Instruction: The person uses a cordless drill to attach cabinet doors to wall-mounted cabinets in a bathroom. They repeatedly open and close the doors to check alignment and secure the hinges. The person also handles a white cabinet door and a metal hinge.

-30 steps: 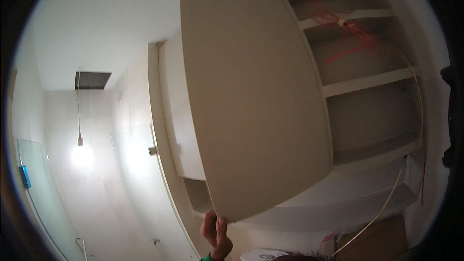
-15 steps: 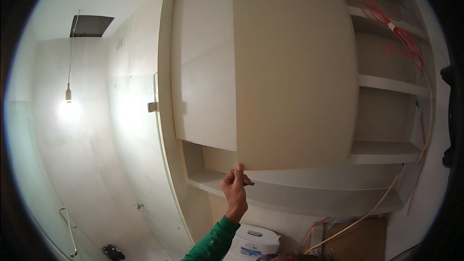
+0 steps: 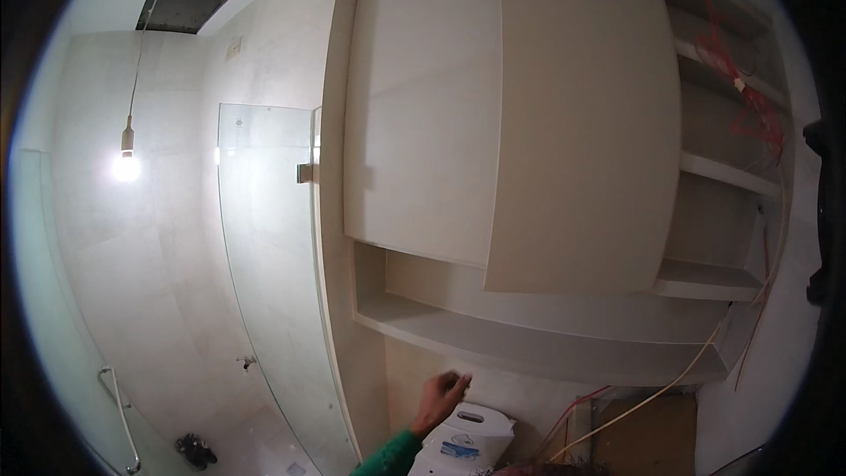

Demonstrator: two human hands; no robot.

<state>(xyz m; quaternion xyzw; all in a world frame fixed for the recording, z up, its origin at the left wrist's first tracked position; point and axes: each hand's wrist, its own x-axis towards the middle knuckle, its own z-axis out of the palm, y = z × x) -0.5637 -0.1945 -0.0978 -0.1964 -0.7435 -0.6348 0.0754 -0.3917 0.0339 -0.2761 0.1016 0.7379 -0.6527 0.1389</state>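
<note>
My left hand [image 3: 443,399], in a green sleeve, reaches up from the lower edge with its fingers curled. It is apart from the cabinet, below the grey open shelf [image 3: 529,348] and just above a white plastic container [image 3: 467,445] with a slot-like handle on top. Above it are two tall, plain off-white cabinet doors. The left door [image 3: 423,115] lies flat; the right door [image 3: 586,123] stands a little forward of it, its lower edge hanging lower. Nothing shows clearly between my fingers. My right hand is out of view.
Open shelves [image 3: 727,176] at the right carry red wires [image 3: 745,92]; a pale cable [image 3: 656,401] runs down from them. To the left are a glass panel [image 3: 269,211] and a lit hanging bulb [image 3: 126,166]. A brown board [image 3: 648,432] stands low at the right.
My left hand has let go of the right door's lower corner and dropped below the shelf. That door now covers less of the left one. The view has shifted.
</note>
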